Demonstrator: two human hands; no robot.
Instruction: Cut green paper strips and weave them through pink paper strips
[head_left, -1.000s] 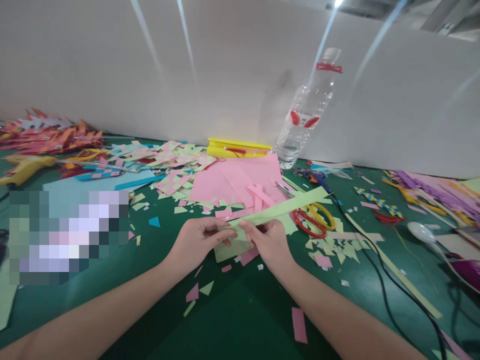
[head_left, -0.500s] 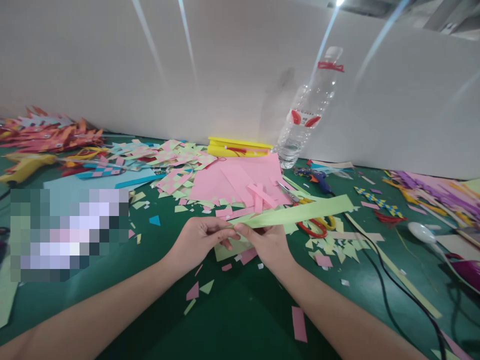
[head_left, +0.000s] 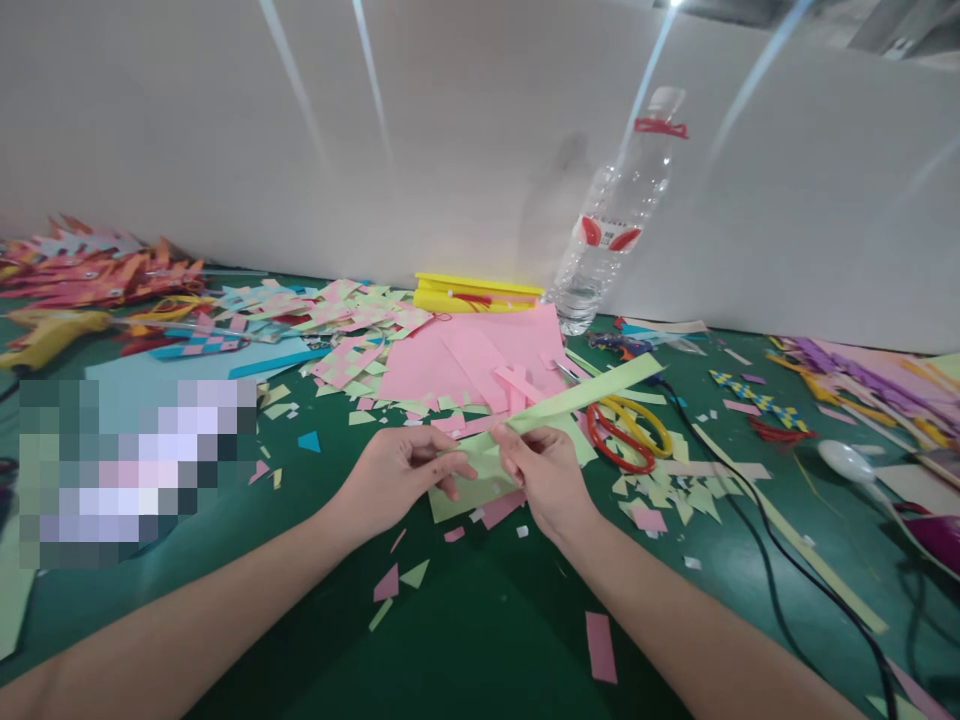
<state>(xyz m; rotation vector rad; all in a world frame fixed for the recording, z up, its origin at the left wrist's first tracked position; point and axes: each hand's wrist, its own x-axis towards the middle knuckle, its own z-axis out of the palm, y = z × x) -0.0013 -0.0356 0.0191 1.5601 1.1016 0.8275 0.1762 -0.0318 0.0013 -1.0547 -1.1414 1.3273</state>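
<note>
A long light green paper strip (head_left: 600, 388) slants up to the right in front of me, its far end free in the air. My right hand (head_left: 553, 478) is closed, pinching the strip between thumb and fingers partway along. At the strip's near end, my left hand (head_left: 405, 482) is closed in a loose pinch, thumb and index finger at the paper. Under the hands lie a light green sheet (head_left: 450, 503) and pink scraps. Beyond them is a pink paper sheet (head_left: 420, 355) with pink strips on it. Scissors with red and yellow handles (head_left: 626, 437) rest just right of my right hand.
A clear bottle (head_left: 619, 230) stands by the wall near a yellow folded piece (head_left: 476, 297). Yellow glue gun (head_left: 56, 335) and woven paper pieces (head_left: 352, 310) lie left. Right are a black cable (head_left: 757, 505), white spoon (head_left: 846, 462) and paper scraps (head_left: 682, 495).
The green strip's free end has swung up and left, showing more of the scissor handles. My right hand has turned, its fingers now curled on the strip. My left hand has barely moved.
</note>
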